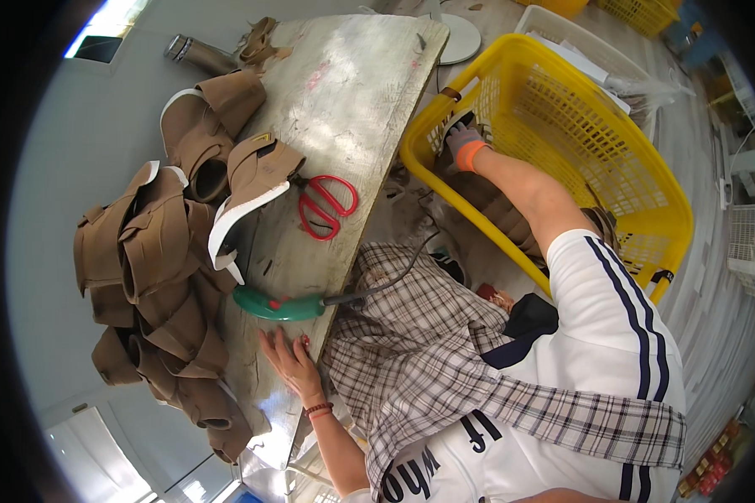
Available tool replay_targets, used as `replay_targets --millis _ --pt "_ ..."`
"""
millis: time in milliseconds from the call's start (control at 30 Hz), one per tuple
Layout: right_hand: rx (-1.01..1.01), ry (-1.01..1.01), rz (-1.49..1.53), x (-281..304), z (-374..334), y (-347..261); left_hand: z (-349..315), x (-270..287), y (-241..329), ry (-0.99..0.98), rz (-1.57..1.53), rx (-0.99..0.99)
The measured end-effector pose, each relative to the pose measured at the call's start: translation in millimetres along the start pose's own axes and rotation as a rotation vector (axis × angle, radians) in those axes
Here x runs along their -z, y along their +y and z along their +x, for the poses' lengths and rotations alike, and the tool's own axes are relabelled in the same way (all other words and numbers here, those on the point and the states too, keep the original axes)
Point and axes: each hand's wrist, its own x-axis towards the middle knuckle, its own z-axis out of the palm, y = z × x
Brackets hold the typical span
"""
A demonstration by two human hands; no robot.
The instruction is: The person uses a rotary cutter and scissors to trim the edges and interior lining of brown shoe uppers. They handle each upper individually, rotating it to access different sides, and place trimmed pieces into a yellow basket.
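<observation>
My left hand (290,362) lies on the worktable with its fingers spread, holding nothing. Just beyond its fingertips is a green corded hand tool (278,304) with a red button. My right hand (466,146), in a grey glove with an orange cuff, reaches into the yellow basket (554,92). Its fingers close on a dark shoe upper (455,122) with a pale edge, partly hidden by the hand. More brown shoe uppers (499,208) lie low in that basket. A brown upper with white lining (256,172) rests on the table beside red-handled scissors (328,207).
Brown shoe uppers are heaped along the table's left side (155,243). A metal flask (200,54) stands at the far left. The tool's cord (386,285) crosses the table edge over my plaid apron (428,335). A white bin (579,50) stands behind the basket.
</observation>
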Motion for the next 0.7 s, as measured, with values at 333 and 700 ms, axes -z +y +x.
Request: replay_targets --millis 333,700 --pt "0.202 -0.195 -0.097 8.9 5.1 1.4 1.9 -0.6 -0.2 -0.025 -0.009 0.034" --pt "0.250 -0.537 0.029 3.9 -46.6 52.5 -2.7 -2.4 -3.9 -0.015 0.007 0.037"
